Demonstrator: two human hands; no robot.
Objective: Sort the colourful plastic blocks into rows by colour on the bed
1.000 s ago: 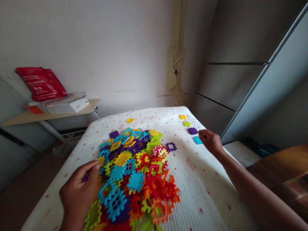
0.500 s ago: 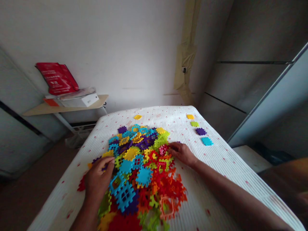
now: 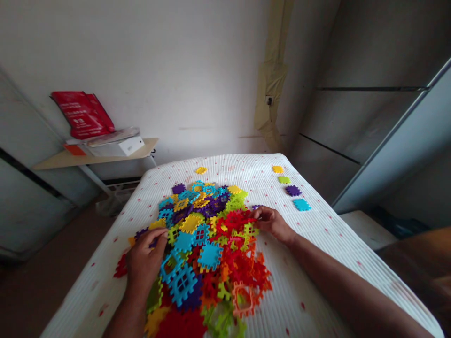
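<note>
A heap of plastic interlocking tiles with notched edges lies in front of me, some solid and some with window-like openings. At its right side my right hand [image 3: 275, 224] pinches the edge of a red interlocking tile [image 3: 237, 219] between thumb and fingers. My left hand [image 3: 146, 253] rests at the left side of the heap, thumb and fingertips drawn together; what they hold, if anything, is hidden. Close to it are a yellow tile [image 3: 157, 224] and a light-blue windowed tile [image 3: 183, 284]. A solid light-blue tile [image 3: 210, 256] lies on top between the hands.
Along the right of the white bedspread [image 3: 317, 249] lie a yellow tile [image 3: 278, 169], a green tile [image 3: 284, 180], a purple tile [image 3: 293, 190] and a light-blue tile [image 3: 302, 204]. Another yellow tile [image 3: 201, 170] lies at the back. A side table [image 3: 52, 160] stands left.
My right hand has shifted slightly right, and the red tile at its fingers now shows broader over the heap. My left hand has hardly moved.
</note>
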